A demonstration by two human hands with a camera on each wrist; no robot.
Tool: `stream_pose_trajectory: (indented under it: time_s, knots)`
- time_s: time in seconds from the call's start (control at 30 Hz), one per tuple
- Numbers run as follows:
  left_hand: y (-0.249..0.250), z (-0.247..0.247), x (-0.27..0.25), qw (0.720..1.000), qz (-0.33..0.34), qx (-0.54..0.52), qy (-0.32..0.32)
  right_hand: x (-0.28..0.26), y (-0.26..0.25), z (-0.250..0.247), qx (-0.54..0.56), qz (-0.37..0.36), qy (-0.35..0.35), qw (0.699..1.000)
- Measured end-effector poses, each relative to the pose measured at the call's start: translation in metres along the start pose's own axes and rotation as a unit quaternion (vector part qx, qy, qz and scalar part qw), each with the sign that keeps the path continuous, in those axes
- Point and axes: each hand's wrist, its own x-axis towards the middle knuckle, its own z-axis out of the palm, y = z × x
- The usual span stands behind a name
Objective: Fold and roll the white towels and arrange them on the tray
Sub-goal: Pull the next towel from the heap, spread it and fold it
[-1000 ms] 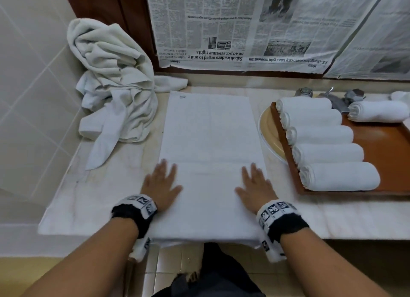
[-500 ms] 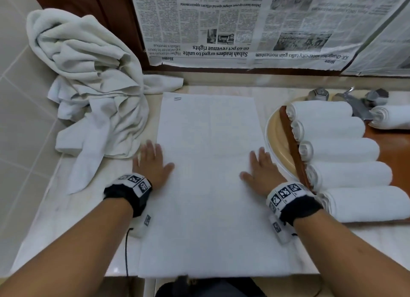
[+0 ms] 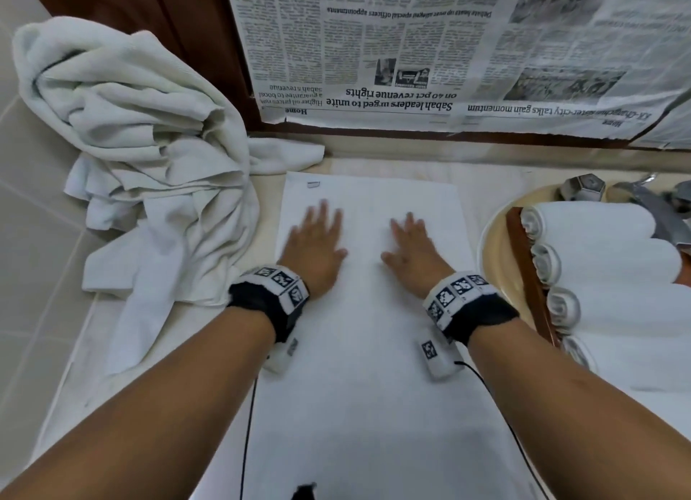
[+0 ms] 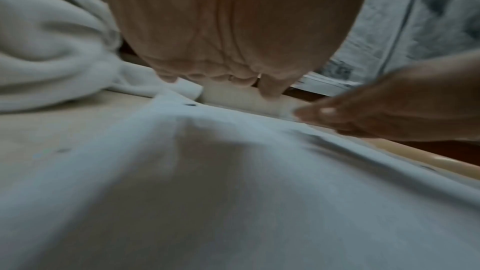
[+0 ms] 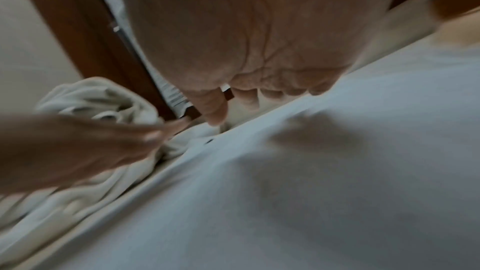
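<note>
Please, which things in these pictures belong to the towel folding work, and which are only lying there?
Part of the job:
- flat towel, under the open left hand and right hand
- heap of loose towels
- rolled towels
- wooden tray

Only lying about:
- newspaper on the wall
- metal tap fittings
- round basin rim under the tray

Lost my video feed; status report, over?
Left hand and right hand flat on the spread towel. Not yet rolled. Crumpled towels alongside; nothing blocking.
</note>
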Motion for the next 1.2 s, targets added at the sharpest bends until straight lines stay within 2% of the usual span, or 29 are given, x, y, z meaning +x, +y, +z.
stream_pose_trajectory:
  time_s: [0.03,0.07,0.13,0.23,0.3,0.33,0.4,0.47,0.5,0.53,0.6,0.67,0.73,0.8,0.87,0.9,0.97,1.03,1.07,1.1,1.13,1.2]
  knots:
    - [0.005,0.002,0.006,0.999,0.040,-0.010,-0.032,0.003,-0.007,0.004,-0.019,-0.028,-0.028,0.999]
    - [-0.001,0.007,0.012,0.997,0.048,-0.008,-0.065,0.007,-0.007,0.008,-0.057,-0.041,-0.059,0.996]
    - [-0.034,0.011,0.020,0.996,-0.014,0.019,-0.082,0.018,0.012,0.006,-0.122,-0.018,-0.067,0.990]
    - [-0.077,0.001,0.028,0.989,-0.141,-0.014,-0.051,0.032,0.047,-0.017,-0.117,0.102,-0.002,0.988]
    - [-0.066,-0.009,0.035,0.988,-0.153,-0.023,-0.024,0.037,0.042,-0.027,-0.104,0.139,0.020,0.985]
    - [-0.050,-0.012,0.038,0.991,-0.136,-0.010,-0.002,0.038,0.030,-0.027,-0.103,0.126,0.025,0.986]
    - [-0.020,-0.011,0.040,0.999,-0.040,-0.004,0.009,0.035,0.003,-0.022,-0.103,0.047,0.016,0.993]
    - [-0.014,0.000,0.035,0.997,0.044,0.004,-0.057,0.026,-0.008,-0.010,-0.107,-0.033,-0.042,0.993]
    - [-0.023,0.003,0.030,0.996,0.044,0.023,-0.073,0.021,-0.003,-0.004,-0.117,-0.045,-0.073,0.989]
    - [-0.038,0.006,0.025,0.997,0.009,0.033,-0.064,0.017,0.008,-0.002,-0.131,-0.034,-0.084,0.987]
    - [-0.064,0.004,0.015,0.994,-0.094,0.006,-0.050,0.011,0.034,-0.004,-0.134,0.038,-0.048,0.989]
    - [-0.071,-0.001,0.004,0.989,-0.137,-0.022,-0.048,0.001,0.046,-0.012,-0.095,0.098,-0.012,0.991]
    - [-0.054,-0.005,-0.012,0.994,-0.099,-0.033,0.008,-0.016,0.034,-0.012,-0.069,0.082,0.011,0.994]
    - [-0.026,0.003,-0.038,0.997,0.001,-0.060,0.042,-0.043,0.012,-0.001,-0.063,-0.001,0.024,0.998]
    - [-0.006,0.023,-0.068,0.992,0.099,-0.072,-0.007,-0.074,0.005,0.018,-0.063,-0.071,-0.016,0.995]
    - [-0.004,0.034,-0.082,0.992,0.101,-0.049,-0.053,-0.089,0.010,0.027,-0.068,-0.075,-0.055,0.993]
    - [-0.022,0.056,-0.106,0.995,0.000,0.013,-0.101,-0.115,0.034,0.039,-0.093,-0.029,-0.099,0.990]
    - [-0.044,0.066,-0.131,0.988,-0.141,0.012,-0.066,-0.141,0.060,0.044,-0.088,0.043,-0.066,0.993]
    - [-0.051,0.067,-0.142,0.982,-0.186,0.002,-0.037,-0.155,0.069,0.045,-0.072,0.076,-0.038,0.994]
    - [-0.051,0.068,-0.154,0.979,-0.203,0.001,-0.011,-0.171,0.074,0.049,-0.061,0.096,-0.014,0.993]
    - [-0.044,0.069,-0.166,0.982,-0.191,0.009,0.014,-0.186,0.073,0.056,-0.056,0.098,0.009,0.994]
    - [-0.014,0.079,-0.191,0.994,-0.094,0.023,0.045,-0.220,0.063,0.080,-0.065,0.042,0.039,0.996]
